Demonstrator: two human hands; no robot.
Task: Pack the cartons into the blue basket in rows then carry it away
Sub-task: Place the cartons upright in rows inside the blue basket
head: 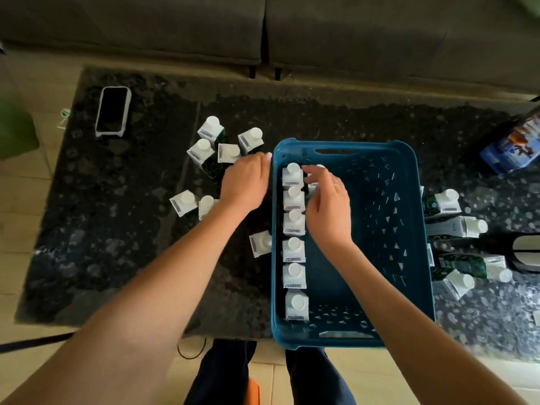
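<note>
Cartons (pixel 293 249) stand upright in a row of six along the left wall of the blue basket (pixel 409 229), caps up, the row running along the basket's long axis, away from the person. The right hand (pixel 328 206) reaches into the basket beside the row's far end, fingers curled round another carton (pixel 314 185), mostly hidden beneath it. The left hand (pixel 245 182) hovers just outside the left rim, blurred; its grip cannot be told. Loose cartons stand left of the basket on the dark worktop (pixel 117 229); others lie toppled on the right.
</note>
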